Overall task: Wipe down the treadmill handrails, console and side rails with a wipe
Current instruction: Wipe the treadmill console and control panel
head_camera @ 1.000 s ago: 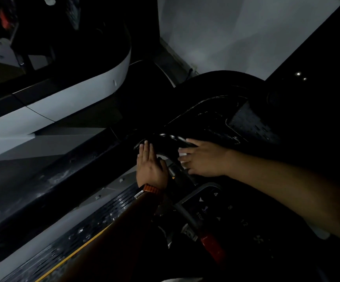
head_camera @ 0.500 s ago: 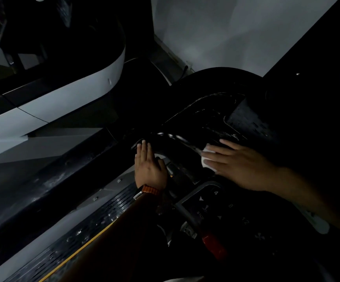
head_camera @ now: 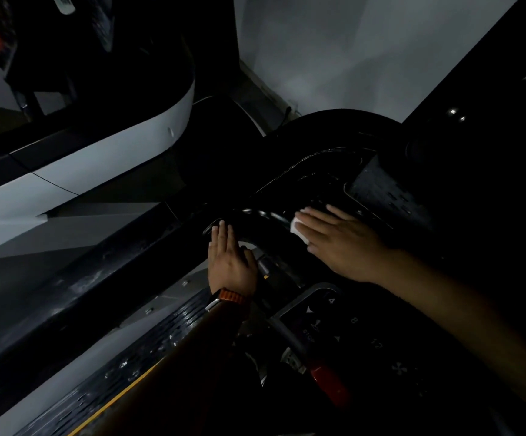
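**Dim corner, grey wall, treadmill console under both hands**

Grey wall [head_camera: 350,42] fills the background beyond both sets of fingertips; light is low, so much of the black plastic is hard to read.

Obs. 1, task item. We see the white wipe [head_camera: 297,228] on the glossy black console [head_camera: 328,171], pinned flat under the right hand [head_camera: 346,243]. Its fingers are straight and slightly spread, pressing down. Only the wipe's end shows, just off the fingertips on their left.

Obs. 2. We note the left hand [head_camera: 231,262] lying flat with its fingers straight and pressed together, thumb set apart. The fingertips rest on the dark curved handrail [head_camera: 255,220]. An orange watch strap [head_camera: 231,296] sits at the wrist.

Obs. 3, writing. Behind the right fingers, toward the wrist, a keypad [head_camera: 343,328] reads "STOP", with 4, 8 and 12 and a fan symbol. We can read no brand name. A red tab [head_camera: 328,385] lies nearer the body.

Obs. 4, edges and room. Ahead of the right fingertips the console runs on to a raised curved rim. Left of the left fingers a dark open strip separates the treadmill from a neighbouring machine with a white shroud [head_camera: 113,158]. Behind those fingers the ribbed side rail [head_camera: 148,344] carries a yellow edge line.
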Motion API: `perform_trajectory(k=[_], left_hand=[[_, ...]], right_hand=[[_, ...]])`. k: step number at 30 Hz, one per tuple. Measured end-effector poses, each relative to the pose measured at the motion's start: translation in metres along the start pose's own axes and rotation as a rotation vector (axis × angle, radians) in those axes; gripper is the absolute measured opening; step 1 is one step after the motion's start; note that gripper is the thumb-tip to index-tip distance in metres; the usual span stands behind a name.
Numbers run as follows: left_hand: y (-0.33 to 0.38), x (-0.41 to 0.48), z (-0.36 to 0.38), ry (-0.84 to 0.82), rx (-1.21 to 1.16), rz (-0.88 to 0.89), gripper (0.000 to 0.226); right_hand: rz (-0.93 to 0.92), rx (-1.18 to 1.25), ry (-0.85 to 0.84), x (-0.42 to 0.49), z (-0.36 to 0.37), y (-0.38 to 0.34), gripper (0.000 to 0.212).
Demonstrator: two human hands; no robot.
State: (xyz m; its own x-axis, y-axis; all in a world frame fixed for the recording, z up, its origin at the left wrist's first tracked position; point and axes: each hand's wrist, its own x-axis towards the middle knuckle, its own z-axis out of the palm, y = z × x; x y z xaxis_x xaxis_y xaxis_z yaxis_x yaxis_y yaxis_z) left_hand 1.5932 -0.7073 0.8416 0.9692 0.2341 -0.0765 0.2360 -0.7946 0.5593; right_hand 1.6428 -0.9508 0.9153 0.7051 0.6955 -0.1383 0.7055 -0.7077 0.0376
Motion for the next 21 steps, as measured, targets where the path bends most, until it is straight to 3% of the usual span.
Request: perform_trajectory(k=[7, 11, 17, 21], left_hand=[[-0.001, -0.001, 0.002, 0.018, -0.033, -0.002, 0.079], [0.0, 0.0, 0.001, 0.011, -0.012, -0.004, 0.074], [0.001, 0.0, 0.0, 0.016, 0.0, -0.001, 0.071], [0.0, 0.0, 0.001, 0.01, 0.01, 0.006, 0.075]], right_hand=[[0.012, 0.022, 0.046, -0.084, -0.012, -0.005, 0.06], [0.033, 0.017, -0.037, -0.021, -0.003, -0.001, 0.054], [0.116, 0.037, -0.284, 0.095, 0.004, -0.021, 0.069], [0.224, 0.067, -0.277, 0.109, 0.002, -0.019, 0.071]])
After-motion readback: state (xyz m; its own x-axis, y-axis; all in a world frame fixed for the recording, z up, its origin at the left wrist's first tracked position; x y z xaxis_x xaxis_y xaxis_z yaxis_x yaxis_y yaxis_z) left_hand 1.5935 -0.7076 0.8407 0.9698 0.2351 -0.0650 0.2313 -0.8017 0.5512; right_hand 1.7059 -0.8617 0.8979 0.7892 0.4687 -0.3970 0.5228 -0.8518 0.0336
